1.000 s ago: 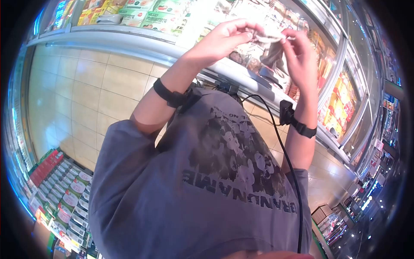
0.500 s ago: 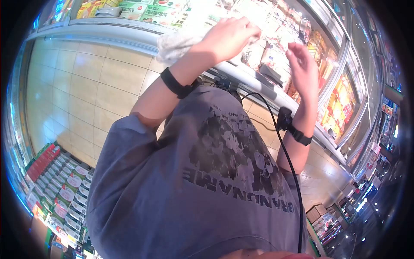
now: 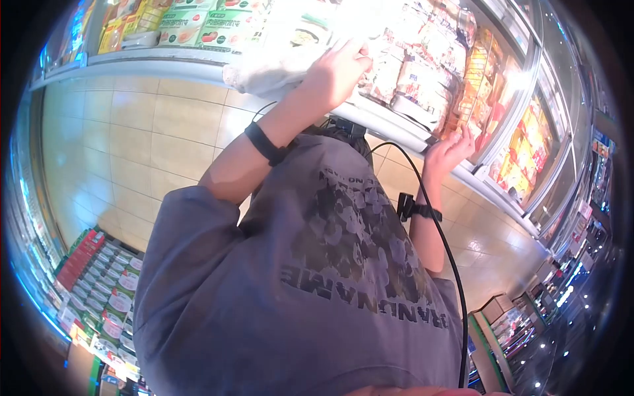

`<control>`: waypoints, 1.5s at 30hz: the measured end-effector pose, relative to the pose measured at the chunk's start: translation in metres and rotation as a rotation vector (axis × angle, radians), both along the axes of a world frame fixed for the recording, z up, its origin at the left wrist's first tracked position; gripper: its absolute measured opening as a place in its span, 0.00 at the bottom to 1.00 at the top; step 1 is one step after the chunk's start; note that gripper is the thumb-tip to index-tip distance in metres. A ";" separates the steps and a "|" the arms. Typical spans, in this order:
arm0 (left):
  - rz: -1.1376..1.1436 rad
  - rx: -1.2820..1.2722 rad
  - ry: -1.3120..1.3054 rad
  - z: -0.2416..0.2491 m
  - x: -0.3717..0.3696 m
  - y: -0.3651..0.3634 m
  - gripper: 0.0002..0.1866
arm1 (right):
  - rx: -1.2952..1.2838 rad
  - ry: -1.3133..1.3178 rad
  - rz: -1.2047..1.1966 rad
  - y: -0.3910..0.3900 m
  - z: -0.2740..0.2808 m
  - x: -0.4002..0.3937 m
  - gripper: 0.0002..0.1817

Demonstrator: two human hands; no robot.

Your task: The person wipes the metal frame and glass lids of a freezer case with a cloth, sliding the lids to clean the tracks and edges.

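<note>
My left hand (image 3: 338, 72) is over the front rim of a chest freezer, its fingers curled inward. What they hold, if anything, is hidden by the hand and the bright glare. A whitish crumpled plastic bag (image 3: 267, 80) lies beside and behind my left wrist, against the rim; whether it reaches into the fingers cannot be seen. Down at the freezer's front edge, my right hand (image 3: 452, 156) is open with its fingers apart and nothing in it. White printed food packs (image 3: 424, 89) lie inside the freezer between my two hands.
Green and white packs (image 3: 228, 25) fill the freezer's left part. Orange-yellow packs (image 3: 481, 72) lie at its right, near a metal divider. The freezer rim (image 3: 145, 67) runs along the front. A black cable (image 3: 432, 218) crosses my body. Stacked goods (image 3: 105, 284) stand at lower left.
My right hand has dropped from over the freezer to its front edge, fingers spreading. My left hand has drawn slightly left and nearer to me, with the plastic bag still beside it.
</note>
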State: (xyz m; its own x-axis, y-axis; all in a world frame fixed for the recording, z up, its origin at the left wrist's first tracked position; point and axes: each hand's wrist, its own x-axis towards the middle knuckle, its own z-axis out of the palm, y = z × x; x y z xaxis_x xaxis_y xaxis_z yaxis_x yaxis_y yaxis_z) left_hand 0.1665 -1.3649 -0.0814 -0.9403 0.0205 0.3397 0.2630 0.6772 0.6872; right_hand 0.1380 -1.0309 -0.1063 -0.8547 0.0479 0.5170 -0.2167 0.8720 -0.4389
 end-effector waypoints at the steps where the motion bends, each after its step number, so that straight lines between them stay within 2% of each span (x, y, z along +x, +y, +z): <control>1: -0.011 -0.003 -0.006 0.002 -0.002 0.002 0.08 | 0.025 -0.014 -0.051 -0.009 0.000 0.003 0.19; 3: 0.018 -0.030 0.164 0.010 -0.003 0.009 0.06 | 0.033 0.020 -0.050 -0.006 -0.005 0.003 0.18; 7: -0.056 -0.084 0.194 0.003 -0.016 0.030 0.06 | 0.019 0.069 -0.049 -0.002 -0.010 0.006 0.18; 9: -0.108 0.002 0.231 -0.002 -0.026 0.042 0.06 | 0.044 0.086 -0.037 -0.001 -0.009 0.006 0.18; 13: -0.129 0.055 0.199 -0.007 -0.029 0.057 0.06 | -0.021 0.043 -0.037 -0.006 -0.006 0.009 0.18; 15: -0.211 -0.040 0.094 -0.003 -0.030 0.053 0.06 | -0.018 0.047 -0.035 -0.006 -0.006 0.010 0.18; 19: -0.246 -0.128 0.059 0.012 -0.043 0.053 0.06 | -0.044 0.050 -0.011 -0.002 -0.012 0.010 0.18; 21: -0.332 -0.266 -0.029 0.013 -0.052 0.060 0.07 | -0.047 0.061 -0.010 -0.003 -0.011 0.012 0.18; 27: -0.498 -0.249 0.106 0.006 -0.082 0.087 0.07 | -0.098 0.044 -0.003 -0.005 -0.008 0.014 0.21; 28: -0.503 -0.249 0.107 0.007 -0.080 0.089 0.07 | -0.098 0.044 -0.008 -0.003 -0.008 0.015 0.21; 30: -0.512 -0.422 0.021 0.018 -0.077 0.083 0.06 | -0.097 0.046 -0.008 -0.004 -0.010 0.014 0.20; 34: -0.441 -0.372 0.092 0.011 -0.064 0.066 0.06 | -0.098 0.061 0.009 -0.004 -0.010 0.015 0.18; 37: -0.477 -0.519 -0.024 0.021 -0.075 0.070 0.06 | -0.069 0.102 -0.011 0.000 -0.019 0.015 0.17; 40: -0.593 -0.442 -0.109 0.029 -0.083 0.095 0.07 | -0.140 0.090 -0.010 -0.006 -0.013 0.016 0.18; 43: -0.641 -0.450 -0.101 0.026 -0.087 0.112 0.07 | -0.094 0.077 -0.019 -0.002 -0.011 0.017 0.17; 45: -0.592 -0.403 -0.066 0.028 -0.084 0.105 0.07 | -0.058 0.074 0.016 0.000 -0.012 0.018 0.17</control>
